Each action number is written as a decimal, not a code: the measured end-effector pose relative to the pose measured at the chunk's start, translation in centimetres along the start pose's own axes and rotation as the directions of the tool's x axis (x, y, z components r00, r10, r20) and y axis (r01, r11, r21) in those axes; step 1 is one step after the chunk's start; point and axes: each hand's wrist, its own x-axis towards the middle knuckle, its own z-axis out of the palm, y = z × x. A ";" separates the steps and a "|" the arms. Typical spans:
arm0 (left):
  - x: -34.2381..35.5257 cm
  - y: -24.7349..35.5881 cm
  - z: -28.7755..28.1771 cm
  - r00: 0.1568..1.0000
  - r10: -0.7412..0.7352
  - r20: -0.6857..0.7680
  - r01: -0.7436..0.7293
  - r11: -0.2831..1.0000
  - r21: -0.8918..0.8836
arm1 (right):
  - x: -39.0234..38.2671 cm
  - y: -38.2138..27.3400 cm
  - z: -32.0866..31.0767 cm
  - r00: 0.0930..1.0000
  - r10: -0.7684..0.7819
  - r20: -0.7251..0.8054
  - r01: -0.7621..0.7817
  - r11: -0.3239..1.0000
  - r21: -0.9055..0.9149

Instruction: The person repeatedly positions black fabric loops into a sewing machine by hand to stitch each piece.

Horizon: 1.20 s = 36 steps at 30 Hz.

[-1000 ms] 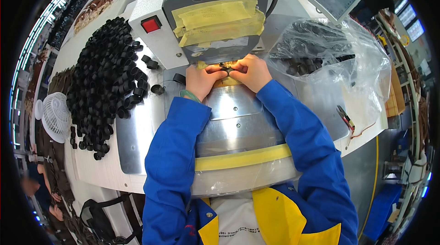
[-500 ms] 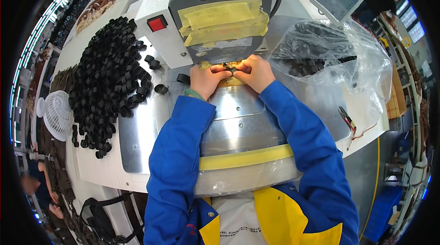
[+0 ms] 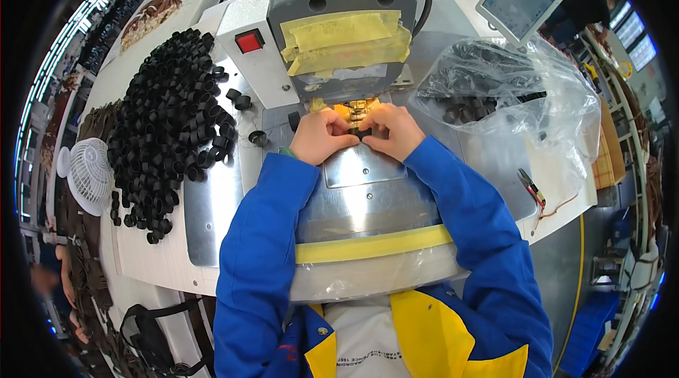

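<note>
My left hand [image 3: 318,137] and my right hand [image 3: 395,130] pinch a small black band piece [image 3: 361,134] between their thumbs and forefingers, just in front of the lit brass-coloured working part [image 3: 356,108] of the grey machine [image 3: 341,79]. The piece is mostly hidden by my fingers. Below my hands is the polished metal plate [image 3: 368,187] with a yellow tape strip [image 3: 371,243] along its near edge. A heap of short black band loops [image 3: 159,109] lies to the left of my left hand.
A white fan [image 3: 92,173] stands at the left. A plastic bag [image 3: 544,109] with black pieces lies at the right, near snips [image 3: 532,187] and a tilted screen [image 3: 518,0]. Other people appear at far left [image 3: 64,286] and back right [image 3: 583,3].
Both my hands have come toward me, out from under the machine head, with the black piece between them. More of the lit brass-coloured part now shows behind my fingers.
</note>
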 end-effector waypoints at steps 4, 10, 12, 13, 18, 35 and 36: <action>-1.5 0.6 -0.3 0.992 0.117 0.047 -0.117 0.993 0.005 | -1.5 -1.5 0.5 0.951 -0.204 -0.231 0.183 0.977 -0.111; -1.3 0.3 -0.5 0.963 0.251 0.100 -0.257 0.966 0.042 | -1.1 -3.6 1.8 0.974 0.023 -0.226 -0.078 0.968 -0.239; -1.2 0.3 -0.3 0.953 0.299 0.043 -0.299 0.954 0.002 | -1.3 -4.1 1.7 0.968 0.043 -0.246 -0.110 0.958 -0.263; -1.2 0.4 -0.3 0.952 0.305 0.001 -0.305 0.952 -0.031 | -1.7 -4.4 1.6 0.974 0.066 -0.216 -0.126 0.952 -0.279; -0.9 0.5 -0.6 0.832 0.553 0.048 -0.545 0.798 0.256 | -3.7 -5.2 1.7 0.994 -0.002 -0.113 -0.019 0.984 -0.179; 2.0 -0.8 1.2 0.979 -0.069 -0.192 0.084 0.994 0.073 | 1.3 0.9 0.6 0.963 0.024 -0.268 -0.049 0.995 -0.088; 2.0 -0.9 1.2 0.980 -0.053 -0.191 0.064 0.997 0.052 | 1.4 1.0 0.6 0.958 0.111 -0.264 -0.122 0.992 -0.024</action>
